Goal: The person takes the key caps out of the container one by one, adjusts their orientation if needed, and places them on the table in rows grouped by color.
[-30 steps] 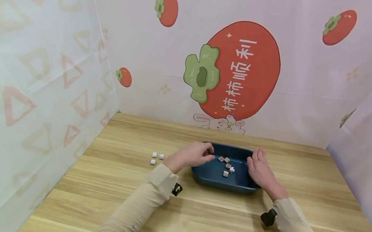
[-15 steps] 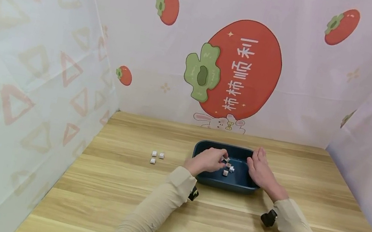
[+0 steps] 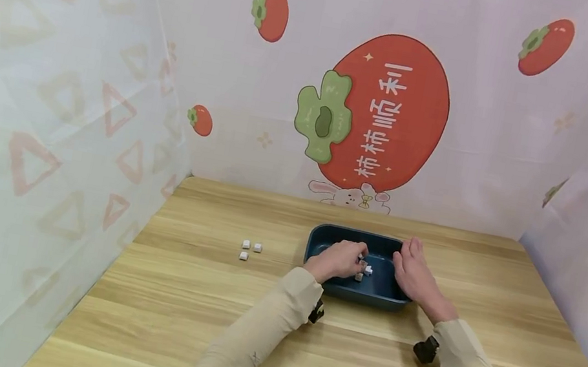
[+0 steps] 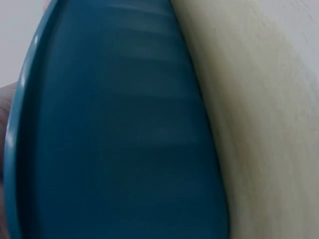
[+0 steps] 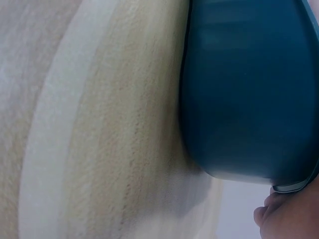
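A dark blue tray [image 3: 368, 299] stands on the table, with a few small pale keycaps [image 3: 368, 270] inside. My left hand [image 3: 339, 260] reaches over its near-left side, thumb and fingertips down among the keycaps. A bit of one keycap shows between finger and thumb; I cannot tell if it is pinched. The left wrist view has mostly the tray's outer wall [image 4: 129, 124]. My right hand [image 3: 414, 273] lies along the tray's right rim, fingers straight and together. In the right wrist view, part of the right hand [image 5: 294, 214] shows by the tray's corner [image 5: 249, 114].
Left of the tray, three white keycaps [image 3: 244, 256] sit close together on the wooden table [image 3: 180, 294]. Printed cloth walls [image 3: 250, 163] rise behind the table and along both sides.
My left hand has moved right from the tray's left rim to the keycaps inside, and its fingers now hide some of them. The right hand has stayed at the right rim.
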Demonstrator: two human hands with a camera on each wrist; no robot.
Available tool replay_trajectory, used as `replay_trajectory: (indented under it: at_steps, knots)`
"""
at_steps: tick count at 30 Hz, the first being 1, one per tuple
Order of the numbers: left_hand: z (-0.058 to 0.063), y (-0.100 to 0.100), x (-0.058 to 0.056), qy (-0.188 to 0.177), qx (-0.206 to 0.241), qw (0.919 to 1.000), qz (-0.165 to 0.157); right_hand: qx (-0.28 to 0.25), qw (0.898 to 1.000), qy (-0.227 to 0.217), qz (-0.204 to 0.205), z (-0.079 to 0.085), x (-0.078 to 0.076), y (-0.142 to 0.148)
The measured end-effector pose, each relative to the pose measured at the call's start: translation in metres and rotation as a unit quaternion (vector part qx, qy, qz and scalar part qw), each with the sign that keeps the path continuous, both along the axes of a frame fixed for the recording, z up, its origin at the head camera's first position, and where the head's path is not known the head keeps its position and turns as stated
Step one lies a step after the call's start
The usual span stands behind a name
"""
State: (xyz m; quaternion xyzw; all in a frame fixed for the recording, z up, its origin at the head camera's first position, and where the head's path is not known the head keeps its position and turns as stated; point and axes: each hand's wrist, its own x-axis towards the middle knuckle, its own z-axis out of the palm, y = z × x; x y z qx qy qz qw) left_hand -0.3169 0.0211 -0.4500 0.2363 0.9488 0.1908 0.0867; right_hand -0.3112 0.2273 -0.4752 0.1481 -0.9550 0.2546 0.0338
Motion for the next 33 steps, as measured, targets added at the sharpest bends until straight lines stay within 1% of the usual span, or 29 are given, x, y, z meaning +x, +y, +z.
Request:
replay_trajectory:
  at_steps: [4,7,14,17,23,30,33]
  knots:
    - [-0.002,0.006,-0.001,-0.013,-0.002,0.9999,-0.003,0.0,1.0,0.013,-0.002,-0.002,-0.001,0.001]
    - [-0.003,0.01,-0.002,-0.014,-0.015,0.9998,-0.004,0.01,1.0,0.014,-0.002,-0.003,0.0,0.001]
    - [-0.005,0.017,-0.005,0.026,-0.078,0.9963,-0.026,0.003,1.0,0.03,-0.005,0.002,0.002,-0.001]
    - [-0.01,0.017,-0.006,0.034,-0.088,0.9951,-0.032,0.009,0.999,0.031,-0.001,0.004,0.003,-0.003]
    - [-0.02,0.016,-0.009,0.044,-0.07,0.9954,-0.047,0.017,0.999,0.033,0.004,0.005,0.004,-0.003]
    - [-0.024,0.015,-0.012,0.043,-0.063,0.996,-0.047,0.017,0.999,0.028,0.005,0.006,0.004,-0.004]
    - [-0.026,0.015,-0.013,0.038,-0.053,0.9969,-0.045,0.016,1.0,0.026,0.005,0.006,0.005,-0.004]
